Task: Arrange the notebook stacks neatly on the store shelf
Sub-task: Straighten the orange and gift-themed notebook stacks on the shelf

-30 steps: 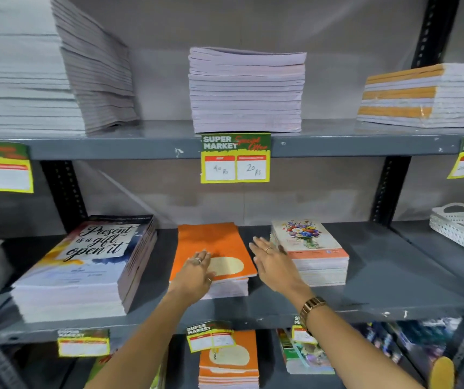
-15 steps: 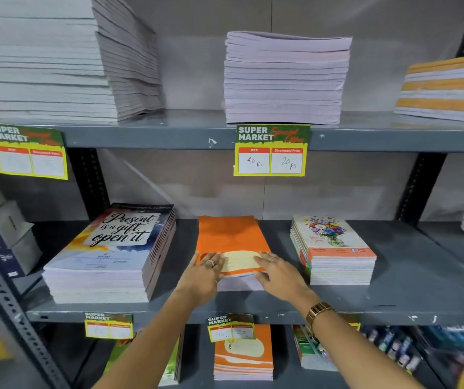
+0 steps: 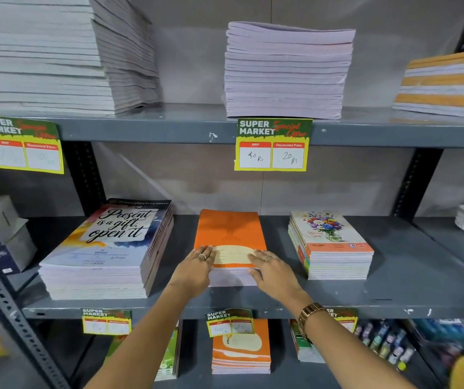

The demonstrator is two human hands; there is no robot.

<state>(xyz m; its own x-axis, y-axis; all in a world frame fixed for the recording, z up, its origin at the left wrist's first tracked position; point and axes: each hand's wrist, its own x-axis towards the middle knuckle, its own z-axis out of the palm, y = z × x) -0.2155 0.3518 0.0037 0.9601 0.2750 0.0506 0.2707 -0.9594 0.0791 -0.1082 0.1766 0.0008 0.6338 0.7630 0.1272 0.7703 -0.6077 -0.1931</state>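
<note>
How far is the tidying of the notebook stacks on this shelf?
Looks done: the floral stack sits squared. In hand: the left hand and right hand rest on the front corners of the orange stack, squaring it. Left, probably: the big stack, whose right edge looks slightly stepped.

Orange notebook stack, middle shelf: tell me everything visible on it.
The orange notebook stack lies flat on the grey middle shelf, between two other stacks and touching neither. The top cover is orange with a cream label patch near the front edge; pale page edges show below. It looks squared. The left hand and right hand rest on its front corners, fingers on the cover.
</note>
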